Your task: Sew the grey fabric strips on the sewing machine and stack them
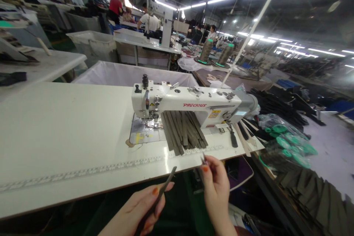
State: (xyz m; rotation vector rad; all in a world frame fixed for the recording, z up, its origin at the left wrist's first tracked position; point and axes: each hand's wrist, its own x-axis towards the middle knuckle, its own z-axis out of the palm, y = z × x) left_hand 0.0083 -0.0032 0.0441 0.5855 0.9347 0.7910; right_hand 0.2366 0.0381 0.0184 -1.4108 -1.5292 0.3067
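Dark strip (167, 181) is lying in left hand (145, 203), gripped, far end is poking out toward white table (69, 129); right hand (217, 180) is pinching small pointed item (203, 159), type unclear, near strip pile (184, 132)

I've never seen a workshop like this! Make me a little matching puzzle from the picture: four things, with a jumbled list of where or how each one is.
Things:
1. Left hand
2. Machine
3. Piled strips
4. Upright cones

Places and states:
A. brownish-grey, in a loose bunch on the table
B. standing beyond the machine, with green tips
C. gripping one dark strip
D. mostly white, with red lettering

Right pairs: 1-C; 2-D; 3-A; 4-B
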